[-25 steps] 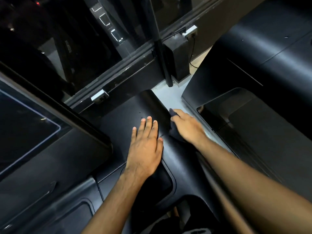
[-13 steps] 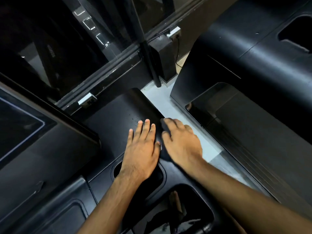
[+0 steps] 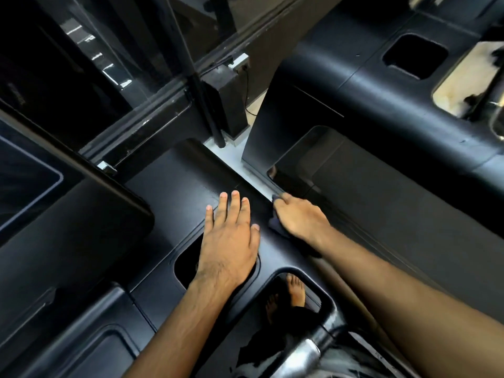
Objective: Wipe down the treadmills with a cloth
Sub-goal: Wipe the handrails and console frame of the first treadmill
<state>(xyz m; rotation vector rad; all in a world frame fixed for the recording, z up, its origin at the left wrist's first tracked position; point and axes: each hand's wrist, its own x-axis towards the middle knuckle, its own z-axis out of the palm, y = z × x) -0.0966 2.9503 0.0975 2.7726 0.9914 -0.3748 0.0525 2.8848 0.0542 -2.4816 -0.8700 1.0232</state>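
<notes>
Cloth [image 3: 275, 225], gripped in my curled right hand [image 3: 300, 221], has shifted to 3 o'clock of my flat, empty left hand [image 3: 229, 241], onto the treadmill console [image 3: 177, 192] edge; wiping progresses, I judge.

Your bare left hand [image 3: 229, 241] lies flat, palm down, fingers straight and slightly spread, thumb out to the right. Its forearm runs back toward the bottom edge. Your bare right hand [image 3: 300, 221] sits just beside it but apart, knuckles up, fingers curled round a small crumpled dark cloth [image 3: 274, 224]. Its forearm stretches back to the lower right.
</notes>
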